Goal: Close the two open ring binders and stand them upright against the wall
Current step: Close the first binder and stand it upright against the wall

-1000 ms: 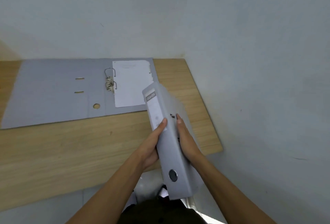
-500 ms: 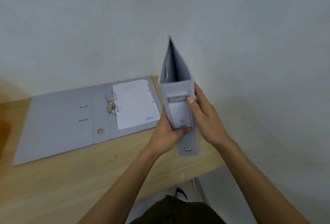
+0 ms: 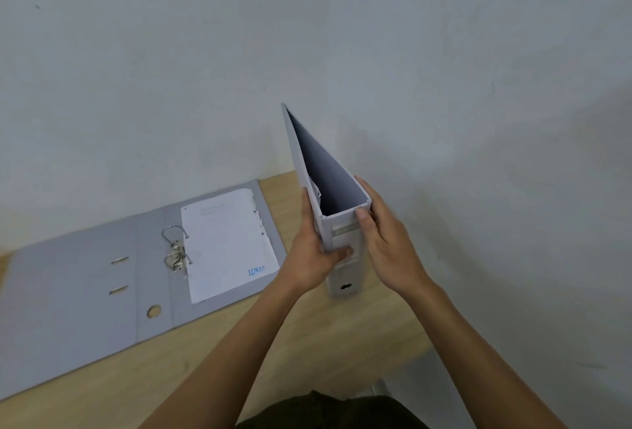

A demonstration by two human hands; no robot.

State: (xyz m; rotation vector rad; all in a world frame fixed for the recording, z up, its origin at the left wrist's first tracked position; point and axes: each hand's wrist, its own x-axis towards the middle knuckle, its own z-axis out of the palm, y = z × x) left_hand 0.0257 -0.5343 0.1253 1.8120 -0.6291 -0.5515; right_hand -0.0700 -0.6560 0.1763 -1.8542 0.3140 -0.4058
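A closed grey ring binder (image 3: 346, 242) stands upright near the right end of the wooden desk (image 3: 307, 353), spine toward me, its far edge close to the wall (image 3: 307, 52). My left hand (image 3: 313, 257) grips its left side and my right hand (image 3: 384, 244) holds its right side and spine top. A second grey binder (image 3: 85, 278) lies open flat on the desk to the left, with metal rings (image 3: 176, 251) up and a white sheet (image 3: 225, 244) on its right half.
The desk's right edge is just right of the upright binder, with pale wall and floor beyond it. Dark clothing (image 3: 328, 411) shows at the bottom of the view.
The closed binder went from lying tilted in both hands at the desk's front to standing upright, then moved down and back toward the wall. The open binder has not moved.
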